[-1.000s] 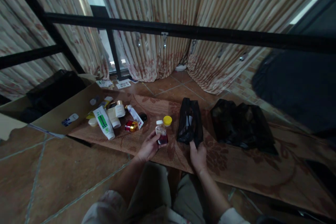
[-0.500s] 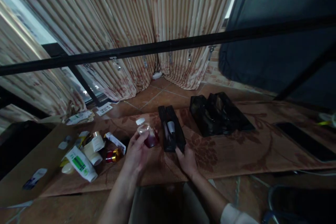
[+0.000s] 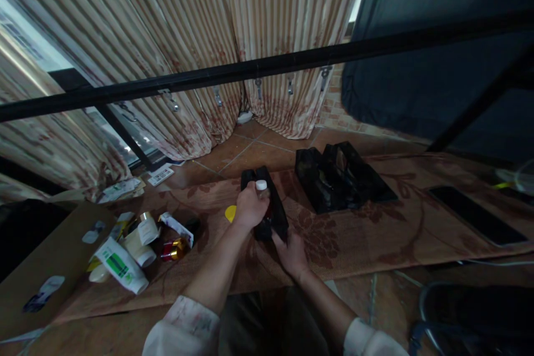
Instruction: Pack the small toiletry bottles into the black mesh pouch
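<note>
Your left hand (image 3: 249,208) clasps the white-capped bottle (image 3: 261,185) above the black bag (image 3: 277,216); your right hand (image 3: 292,253) pinches its six-o'clock edge. Green-striped tube (image 3: 120,271) at nine o'clock: lettering unreadable.

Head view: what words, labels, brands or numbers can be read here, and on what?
No text can be read.
White tube with green label: print blurred.
Cards by the curtain: print too small.
White-capped bottle in the left hand: no legible label.
Black bag in the right hand: no print seen.
</note>
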A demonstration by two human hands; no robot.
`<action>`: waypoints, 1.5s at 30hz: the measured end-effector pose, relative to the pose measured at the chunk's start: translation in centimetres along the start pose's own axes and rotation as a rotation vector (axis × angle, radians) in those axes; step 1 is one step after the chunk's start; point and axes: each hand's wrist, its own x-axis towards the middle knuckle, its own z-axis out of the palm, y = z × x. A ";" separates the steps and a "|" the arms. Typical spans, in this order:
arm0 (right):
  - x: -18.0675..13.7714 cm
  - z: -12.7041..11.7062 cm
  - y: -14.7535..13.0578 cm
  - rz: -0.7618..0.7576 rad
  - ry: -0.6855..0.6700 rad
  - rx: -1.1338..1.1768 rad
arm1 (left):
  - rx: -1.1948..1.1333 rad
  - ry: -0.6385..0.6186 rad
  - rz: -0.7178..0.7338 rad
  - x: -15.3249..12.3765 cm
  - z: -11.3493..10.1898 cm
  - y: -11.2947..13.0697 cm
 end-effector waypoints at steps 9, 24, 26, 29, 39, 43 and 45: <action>0.0 0.3 0.6 -0.020 0.000 -0.034 | 0.763 -0.427 0.005 -0.1 -1.2 1.3; 0.0 0.0 0.3 -0.069 -0.002 0.058 | 0.915 -0.764 0.004 2.1 0.2 2.7; 0.0 -0.1 0.2 -0.074 0.006 0.075 | 0.932 -0.718 0.005 2.0 0.5 3.0; 0.0 -0.1 0.3 -0.055 -0.005 0.093 | 0.965 -0.590 0.030 1.3 1.1 3.2; -0.1 0.0 0.2 -0.039 -0.024 0.071 | 0.917 -0.059 0.127 0.9 0.0 0.8; -0.1 -0.1 0.1 -0.034 -0.025 0.067 | 0.877 -0.118 0.112 1.8 -1.1 1.6; -0.1 -0.1 0.1 -0.028 -0.021 0.067 | 0.860 -0.286 0.072 1.9 -1.2 2.2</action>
